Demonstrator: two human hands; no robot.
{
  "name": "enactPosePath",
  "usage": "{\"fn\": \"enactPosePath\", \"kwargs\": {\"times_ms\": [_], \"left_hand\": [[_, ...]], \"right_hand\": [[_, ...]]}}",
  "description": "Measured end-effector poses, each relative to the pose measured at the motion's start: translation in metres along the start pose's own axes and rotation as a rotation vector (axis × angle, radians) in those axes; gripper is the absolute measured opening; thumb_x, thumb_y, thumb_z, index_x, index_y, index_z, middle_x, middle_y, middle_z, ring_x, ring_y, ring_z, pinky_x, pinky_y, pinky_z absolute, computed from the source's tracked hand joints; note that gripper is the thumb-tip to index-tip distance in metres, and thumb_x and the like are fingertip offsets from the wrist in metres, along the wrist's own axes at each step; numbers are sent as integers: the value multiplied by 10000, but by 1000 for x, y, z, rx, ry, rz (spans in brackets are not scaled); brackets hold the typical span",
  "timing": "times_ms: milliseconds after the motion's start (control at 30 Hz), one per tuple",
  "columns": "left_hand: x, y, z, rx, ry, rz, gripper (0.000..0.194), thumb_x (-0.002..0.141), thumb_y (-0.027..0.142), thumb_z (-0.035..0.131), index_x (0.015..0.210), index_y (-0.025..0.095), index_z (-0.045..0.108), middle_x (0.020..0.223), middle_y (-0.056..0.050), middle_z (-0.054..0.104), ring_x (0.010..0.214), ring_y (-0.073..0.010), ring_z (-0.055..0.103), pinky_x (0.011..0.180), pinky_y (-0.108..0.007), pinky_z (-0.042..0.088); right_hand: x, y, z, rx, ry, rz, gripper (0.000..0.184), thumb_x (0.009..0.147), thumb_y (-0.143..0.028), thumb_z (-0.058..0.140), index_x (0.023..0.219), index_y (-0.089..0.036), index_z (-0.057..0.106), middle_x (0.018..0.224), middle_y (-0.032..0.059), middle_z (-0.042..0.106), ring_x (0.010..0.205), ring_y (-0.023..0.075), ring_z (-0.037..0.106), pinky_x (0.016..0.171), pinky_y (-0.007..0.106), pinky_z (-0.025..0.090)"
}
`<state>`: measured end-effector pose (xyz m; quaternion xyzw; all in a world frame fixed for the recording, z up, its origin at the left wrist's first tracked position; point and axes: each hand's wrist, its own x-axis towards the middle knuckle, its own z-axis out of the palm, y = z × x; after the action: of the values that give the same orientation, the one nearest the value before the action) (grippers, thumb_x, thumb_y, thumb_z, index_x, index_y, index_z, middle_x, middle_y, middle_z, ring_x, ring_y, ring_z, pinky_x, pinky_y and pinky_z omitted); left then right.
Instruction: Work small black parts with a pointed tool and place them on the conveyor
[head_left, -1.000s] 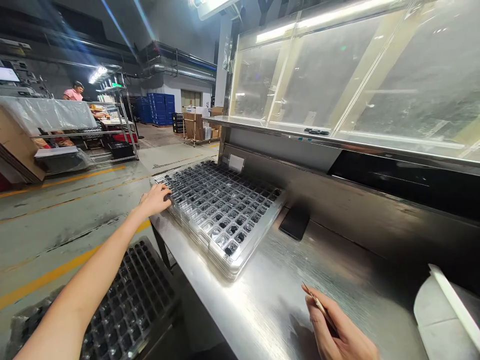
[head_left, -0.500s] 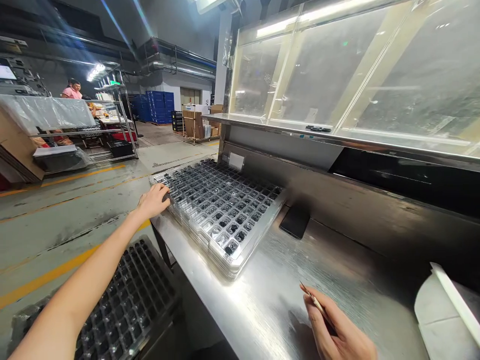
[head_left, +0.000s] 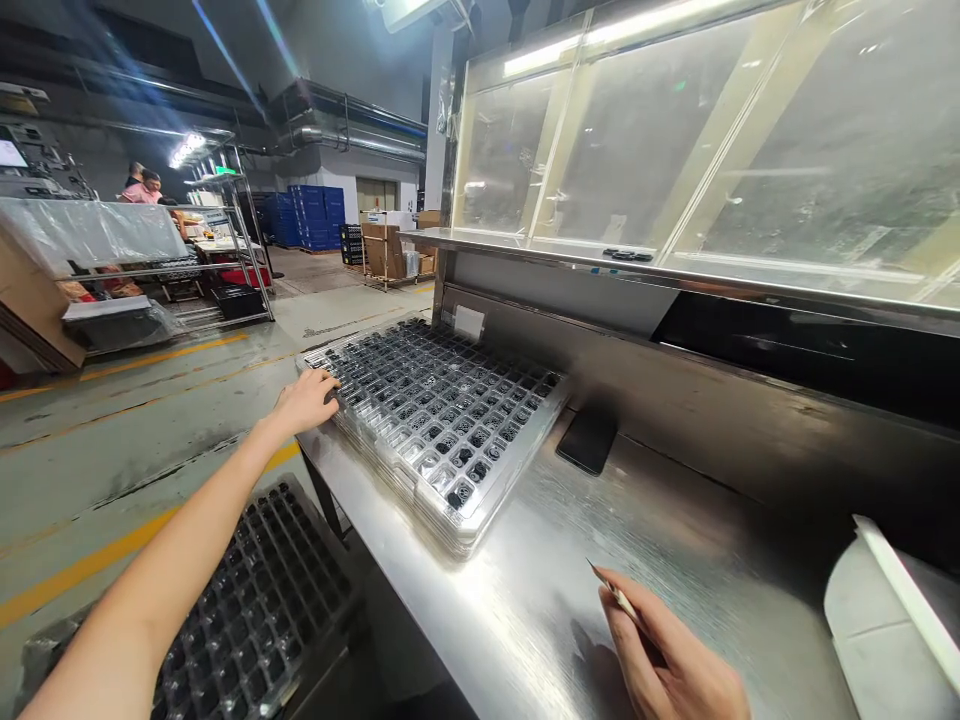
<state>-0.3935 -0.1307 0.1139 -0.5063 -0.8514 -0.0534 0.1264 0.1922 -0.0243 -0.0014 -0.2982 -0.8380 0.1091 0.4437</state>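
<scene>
My left hand (head_left: 306, 400) rests at the near-left edge of a stack of clear plastic trays (head_left: 442, 505), its fingers curled over the rim. Small black parts (head_left: 459, 494) sit in many of the top tray's pockets. My right hand (head_left: 671, 645) is closed around a slim pointed tool (head_left: 624, 602) with a pale shaft, held like a pen above the steel bench (head_left: 525, 610). The tool's dark, narrow tip points up and to the left, apart from the trays. My palm hides its rear end, and I cannot make out its exact kind.
A black phone-like slab (head_left: 588, 442) lies right of the trays. At the right edge stands a white bin (head_left: 877, 620). Below the bench on the left is another pocketed tray (head_left: 255, 590). A steel shelf (head_left: 540, 246) runs above the bench. A person (head_left: 142, 186) is far off.
The view has shifted slightly. My right hand and the pointed tool have moved a little to the left. My left hand keeps its place on the tray edge.
</scene>
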Motion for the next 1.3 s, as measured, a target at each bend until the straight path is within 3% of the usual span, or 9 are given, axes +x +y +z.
{"fn": "enactPosePath", "kwargs": {"times_ms": [167,367,600,733,900,1300], "left_hand": [[5,-4,5,-20,3,6,442,913,365,553,1293,274,760,1542,-109,618,1463,-392,486,1127,-556,522],[11,-11,8,-68,21,19,426,873,347,575,1244,252,762,1538,-99,639,1456,-386,518,1134,-552,523],[23,-21,7,-150,37,64,370,919,299,473,1066,247,808,1374,-73,756,1353,-320,634,1184,-435,499],[33,-22,10,-169,67,72,325,944,349,488,939,247,796,1210,-99,799,1221,-329,685,1135,-442,526],[40,-23,14,-178,86,35,328,952,403,507,857,251,781,1144,-105,803,1176,-336,694,1092,-438,541],[40,-23,6,-168,68,-44,330,910,527,627,902,267,831,1245,-102,744,1246,-354,632,1102,-458,540]], "right_hand": [[-1,-5,3,-13,73,43,329,1142,-450,567,1217,-217,786,1089,56,830,832,181,804,783,225,607],[3,3,0,-55,58,-102,278,1132,-396,591,1226,-209,774,1062,36,840,783,154,811,719,175,607],[3,2,-1,-93,28,-131,255,1127,-345,599,1267,-196,750,1092,49,840,827,164,824,774,181,626],[5,1,2,-84,104,-161,260,1141,-360,568,1232,-198,750,1058,47,838,799,162,820,750,183,621],[3,1,-1,-88,32,-130,240,1137,-341,587,1247,-198,746,1070,48,835,798,156,814,727,183,615],[4,-1,-2,-70,41,-138,234,1137,-344,591,1263,-211,736,1083,48,834,819,149,813,737,174,608]]}}
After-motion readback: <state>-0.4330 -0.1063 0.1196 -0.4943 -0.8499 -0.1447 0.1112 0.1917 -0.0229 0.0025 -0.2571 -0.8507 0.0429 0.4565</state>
